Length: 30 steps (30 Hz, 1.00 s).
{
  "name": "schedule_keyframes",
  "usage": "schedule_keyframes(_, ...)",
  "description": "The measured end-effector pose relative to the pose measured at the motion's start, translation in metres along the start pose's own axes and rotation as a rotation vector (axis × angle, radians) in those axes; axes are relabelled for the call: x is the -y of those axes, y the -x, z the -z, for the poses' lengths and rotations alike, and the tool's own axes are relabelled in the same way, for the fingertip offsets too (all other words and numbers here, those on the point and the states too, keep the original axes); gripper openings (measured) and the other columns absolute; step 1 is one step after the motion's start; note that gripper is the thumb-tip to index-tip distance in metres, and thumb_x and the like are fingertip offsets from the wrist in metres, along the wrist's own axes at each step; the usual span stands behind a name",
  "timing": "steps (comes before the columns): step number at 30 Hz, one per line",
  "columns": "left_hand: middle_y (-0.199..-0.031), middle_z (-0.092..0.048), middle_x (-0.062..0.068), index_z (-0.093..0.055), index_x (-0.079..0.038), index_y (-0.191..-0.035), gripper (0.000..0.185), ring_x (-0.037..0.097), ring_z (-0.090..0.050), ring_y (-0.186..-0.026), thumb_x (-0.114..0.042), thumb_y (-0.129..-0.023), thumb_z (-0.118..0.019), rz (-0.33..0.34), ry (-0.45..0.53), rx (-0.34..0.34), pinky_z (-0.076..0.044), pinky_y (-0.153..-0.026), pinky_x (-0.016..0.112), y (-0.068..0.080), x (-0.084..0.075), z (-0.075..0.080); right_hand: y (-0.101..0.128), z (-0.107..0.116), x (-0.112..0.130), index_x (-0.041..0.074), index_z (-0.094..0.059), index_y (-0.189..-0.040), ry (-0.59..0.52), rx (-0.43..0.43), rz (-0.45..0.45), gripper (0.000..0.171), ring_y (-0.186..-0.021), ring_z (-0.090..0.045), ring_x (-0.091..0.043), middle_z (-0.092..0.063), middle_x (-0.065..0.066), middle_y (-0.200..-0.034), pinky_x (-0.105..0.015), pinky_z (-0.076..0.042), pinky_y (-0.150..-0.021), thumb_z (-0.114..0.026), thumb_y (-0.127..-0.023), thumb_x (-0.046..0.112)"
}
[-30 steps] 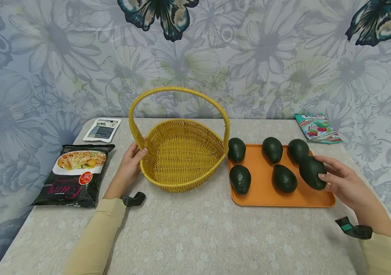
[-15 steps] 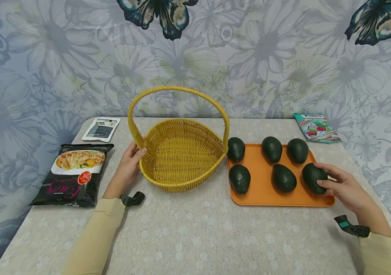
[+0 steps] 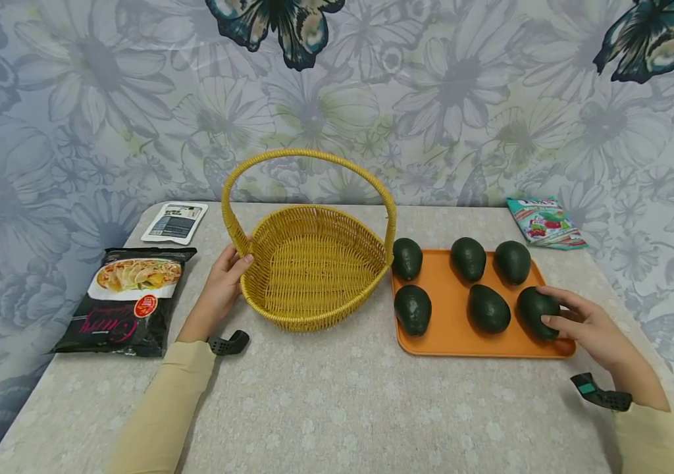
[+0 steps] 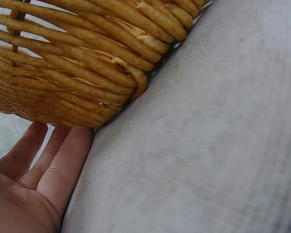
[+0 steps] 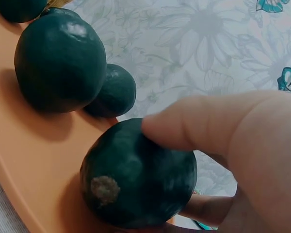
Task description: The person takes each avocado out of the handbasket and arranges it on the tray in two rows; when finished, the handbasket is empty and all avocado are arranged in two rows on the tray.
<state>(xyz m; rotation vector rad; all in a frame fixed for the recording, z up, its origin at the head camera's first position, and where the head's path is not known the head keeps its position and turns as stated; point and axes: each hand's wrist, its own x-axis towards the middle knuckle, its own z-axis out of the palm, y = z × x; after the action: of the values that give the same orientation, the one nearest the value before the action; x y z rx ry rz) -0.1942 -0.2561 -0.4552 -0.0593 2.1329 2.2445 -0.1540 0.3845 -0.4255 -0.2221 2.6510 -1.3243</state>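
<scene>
My right hand [image 3: 588, 329] holds a dark green avocado [image 3: 536, 313] at the front right corner of an orange tray [image 3: 452, 339]. In the right wrist view the thumb lies over the top of this avocado [image 5: 131, 179], fingers at its far side, and its brown stem end shows. Several more avocados sit on the tray in two rows, among them one [image 3: 488, 309] just left of the held one. With the thumb at the rim, my left hand [image 3: 223, 289] grips the left side of a yellow wicker basket [image 3: 307, 321]. Its fingers [image 4: 63, 170] touch the basket's woven outside.
A black curry noodle packet [image 3: 126, 303] lies at the left, with a small white packet [image 3: 176, 222] behind it. Behind the tray lies a teal snack bag [image 3: 546, 224]. The basket's tall arched handle [image 3: 307, 153] stands upright, its right side close to the tray's left edge.
My right hand has lowered the avocado toward me, from overlapping the back right one down onto the tray's front right corner. The left hand and basket have stayed put.
</scene>
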Motion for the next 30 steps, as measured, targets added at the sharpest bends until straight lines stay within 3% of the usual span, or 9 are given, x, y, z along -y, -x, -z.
schedule_keyframes(7,-0.159,-0.031,0.015,-0.027,-0.019,-0.162,0.060,0.003,-0.054,-0.117,-0.030,-0.108,-0.051,-0.003,0.015,-0.001,-0.056,-0.084,0.018,0.0003,-0.0007,0.0000,-0.0038,-0.0016,-0.0006,0.021,-0.044,-0.155,0.052,-0.008,-0.058,0.056,-0.100,-0.052,0.017,-0.042,0.010,-0.144,-0.018,-0.054,-0.076,-0.062,-0.103,0.025)
schedule_keyframes(12,-0.161,-0.030,0.016,-0.027,-0.019,-0.162,0.060,0.003,-0.053,-0.118,-0.031,-0.108,-0.051,0.001,0.006,-0.003,-0.056,-0.084,0.018,0.0002,-0.0009,0.0002,-0.0042,-0.0013,0.0000,0.018,-0.046,-0.153,0.077,-0.021,-0.057,0.055,-0.100,-0.054,0.013,-0.044,0.014,-0.140,-0.017,-0.053,-0.076,-0.064,-0.102,0.027)
schedule_keyframes(14,-0.161,-0.030,0.016,-0.027,-0.019,-0.162,0.060,0.003,-0.054,-0.117,-0.031,-0.108,-0.051,0.004,0.004,-0.004,-0.057,-0.083,0.018,0.0002,-0.0006,0.0001,-0.0039,-0.0010,0.0006,0.019,-0.046,-0.153,0.089,-0.016,-0.073,0.056,-0.108,-0.060,-0.002,-0.045,0.004,-0.146,-0.017,-0.053,-0.076,-0.064,-0.102,0.029)
schedule_keyframes(15,-0.160,-0.030,0.016,-0.027,-0.020,-0.162,0.060,0.003,-0.054,-0.117,-0.031,-0.108,-0.051,0.005,0.004,-0.003,-0.057,-0.083,0.018,0.0004,-0.0005,0.0001,-0.0037,-0.0009,0.0005,0.019,-0.046,-0.153,0.094,-0.016,-0.079,0.056,-0.108,-0.060,-0.001,-0.044,0.001,-0.147,-0.017,-0.053,-0.076,-0.064,-0.102,0.030)
schedule_keyframes(18,-0.158,-0.032,0.014,-0.028,-0.020,-0.162,0.060,0.002,-0.055,-0.115,-0.032,-0.108,-0.051,0.008,0.006,-0.003,-0.057,-0.082,0.019,0.0008,-0.0003,-0.0003,-0.0026,-0.0009,0.0003,0.019,-0.046,-0.153,0.098,-0.022,-0.087,0.056,-0.107,-0.060,0.001,-0.046,0.004,-0.145,-0.018,-0.053,-0.075,-0.065,-0.101,0.030)
schedule_keyframes(21,-0.157,-0.033,0.014,-0.028,-0.019,-0.162,0.060,0.002,-0.055,-0.115,-0.031,-0.108,-0.051,0.004,0.003,-0.005,-0.057,-0.082,0.019,0.0008,-0.0004,-0.0009,-0.0011,-0.0019,0.0001,0.018,-0.048,-0.151,0.075,-0.040,-0.066,0.054,-0.097,-0.052,0.018,-0.043,0.029,-0.129,-0.020,-0.054,-0.073,-0.065,-0.101,0.027)
schedule_keyframes(23,-0.156,-0.034,0.014,-0.028,-0.017,-0.162,0.060,0.002,-0.055,-0.115,-0.030,-0.108,-0.051,-0.002,0.002,-0.006,-0.057,-0.082,0.019,0.0005,-0.0005,-0.0012,-0.0009,-0.0029,0.0003,0.017,-0.049,-0.151,0.063,-0.048,-0.056,0.052,-0.097,-0.052,0.019,-0.040,0.036,-0.123,-0.019,-0.054,-0.073,-0.065,-0.101,0.026)
schedule_keyframes(30,-0.158,-0.033,0.016,-0.027,-0.016,-0.162,0.060,0.003,-0.054,-0.115,-0.028,-0.108,-0.051,-0.011,-0.004,-0.007,-0.056,-0.083,0.018,-0.0007,-0.0009,-0.0016,-0.0014,-0.0052,0.0018,0.017,-0.049,-0.151,0.043,-0.052,-0.037,0.051,-0.101,-0.044,0.020,-0.039,0.032,-0.129,-0.013,-0.053,-0.076,-0.063,-0.103,0.026)
